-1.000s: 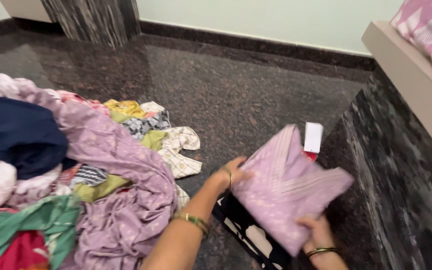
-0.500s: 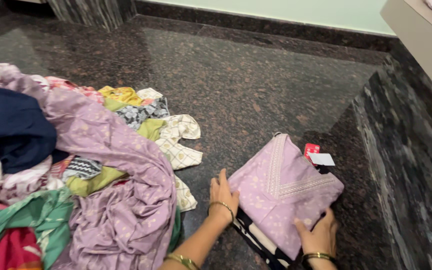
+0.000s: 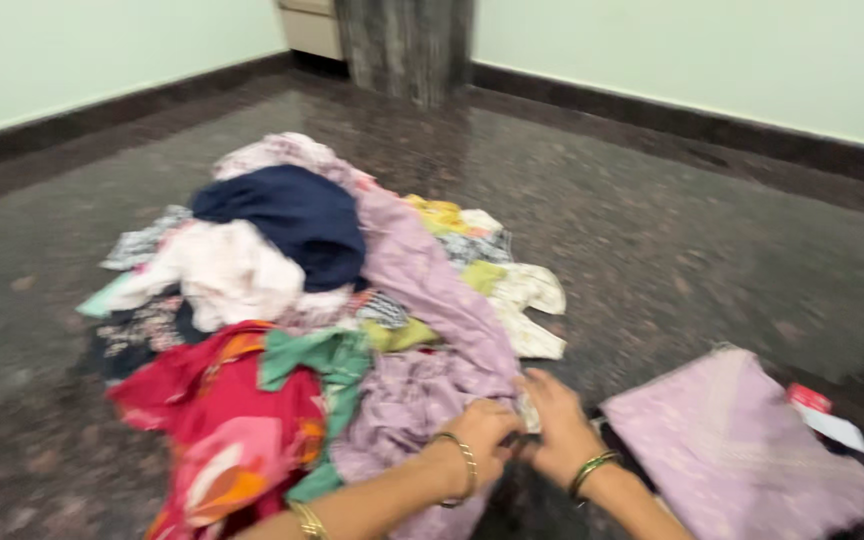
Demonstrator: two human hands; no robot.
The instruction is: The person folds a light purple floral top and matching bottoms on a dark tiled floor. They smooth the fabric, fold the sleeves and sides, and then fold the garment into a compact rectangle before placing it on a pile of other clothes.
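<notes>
Low in the middle of the frame, the left hand [image 3: 482,432] and right hand [image 3: 555,425] are both closing on the near edge of a soft mauve garment [image 3: 422,330]; whether the fingers are pinching it is blurred. That thin, crinkled cloth is lying tangled in the heaped clothes pile [image 3: 282,300], so tugging it is risking dragging the red printed piece [image 3: 222,420] and navy bundle [image 3: 292,220] along. At lower right, the flat folded lilac garment [image 3: 742,450] is sitting on the glossy speckled stone floor [image 3: 672,240], where it could slide or come unfolded.
</notes>
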